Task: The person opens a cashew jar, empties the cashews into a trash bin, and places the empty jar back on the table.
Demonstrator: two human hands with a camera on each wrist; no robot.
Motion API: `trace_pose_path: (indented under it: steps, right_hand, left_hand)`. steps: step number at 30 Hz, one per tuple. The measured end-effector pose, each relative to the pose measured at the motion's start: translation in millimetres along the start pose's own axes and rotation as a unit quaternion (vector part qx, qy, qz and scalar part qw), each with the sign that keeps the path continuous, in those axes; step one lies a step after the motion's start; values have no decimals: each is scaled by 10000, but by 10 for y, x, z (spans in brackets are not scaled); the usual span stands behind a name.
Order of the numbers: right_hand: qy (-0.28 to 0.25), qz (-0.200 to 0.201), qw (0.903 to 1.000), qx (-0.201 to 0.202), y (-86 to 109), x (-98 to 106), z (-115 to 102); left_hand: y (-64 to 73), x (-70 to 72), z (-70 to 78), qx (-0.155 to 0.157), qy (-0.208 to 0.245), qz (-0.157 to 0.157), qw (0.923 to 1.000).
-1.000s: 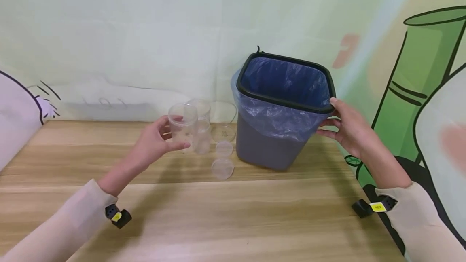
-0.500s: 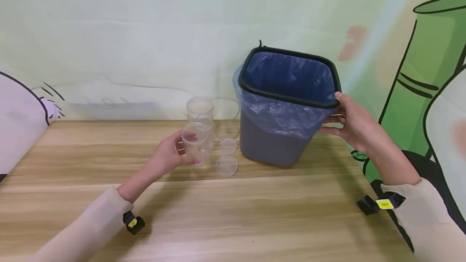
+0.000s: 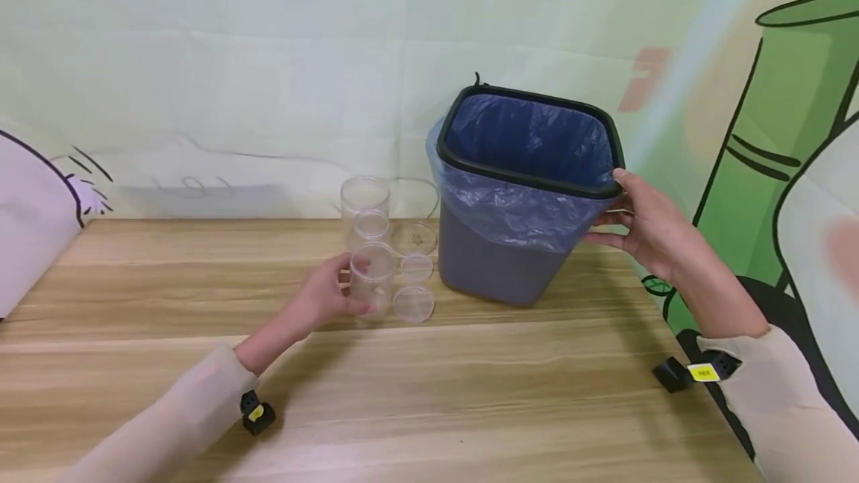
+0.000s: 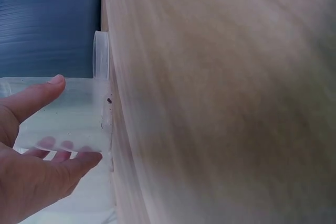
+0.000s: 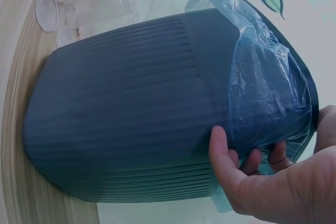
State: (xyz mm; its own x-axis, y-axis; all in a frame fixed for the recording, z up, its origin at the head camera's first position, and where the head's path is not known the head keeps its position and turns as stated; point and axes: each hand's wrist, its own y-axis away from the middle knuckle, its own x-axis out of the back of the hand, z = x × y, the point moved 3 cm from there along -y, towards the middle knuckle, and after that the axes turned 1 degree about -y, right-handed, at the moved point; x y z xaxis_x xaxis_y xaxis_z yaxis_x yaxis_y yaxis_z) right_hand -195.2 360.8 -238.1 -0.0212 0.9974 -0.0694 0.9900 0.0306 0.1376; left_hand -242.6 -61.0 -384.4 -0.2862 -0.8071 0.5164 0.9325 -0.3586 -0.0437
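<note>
My left hand (image 3: 327, 293) holds a clear plastic jar (image 3: 373, 285), thumb on one side and fingers on the other. In the left wrist view the base of this jar (image 4: 79, 114) is at or very near the tabletop. Behind it are a smaller clear jar (image 3: 371, 223) and a larger one (image 3: 356, 200), in a row. My right hand (image 3: 658, 233) grips the right corner of a grey trash bin (image 3: 493, 270), thumb at the black rim and fingers beneath. A blue bag (image 3: 517, 211) lines the bin and is folded over its rim.
Round clear lids lie between jars and bin: a front lid (image 3: 414, 305), a small middle lid (image 3: 417, 267) and a back lid (image 3: 414, 239). The wooden table (image 3: 429, 393) meets a printed cloth backdrop (image 3: 201, 95) at the back and right.
My left hand has brought the jar rightward and toward me, from beside the other jars to the front of their row. My right hand stays on the bin; the view shifts slightly.
</note>
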Motion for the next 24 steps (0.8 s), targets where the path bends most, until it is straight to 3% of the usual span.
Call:
trace_pose_path:
  steps: [11, 19, 22, 24]
  right_hand:
    - [81, 17, 10000, 34, -26, 2, 3]
    - [-3, 13, 10000, 24, -52, 10, 29]
    - [-127, 173, 9994, 287, -50, -4, 89]
    - [-365, 627, 9946, 748, -36, -21, 164]
  left_hand:
    - [-37, -72, -22, 216, -306, 19, 9993]
    - [-52, -79, -5, 56, -276, -39, 9996]
    - [-40, -77, -5, -132, -243, -134, 9995]
    - [-21, -70, -7, -146, -206, -226, 9994]
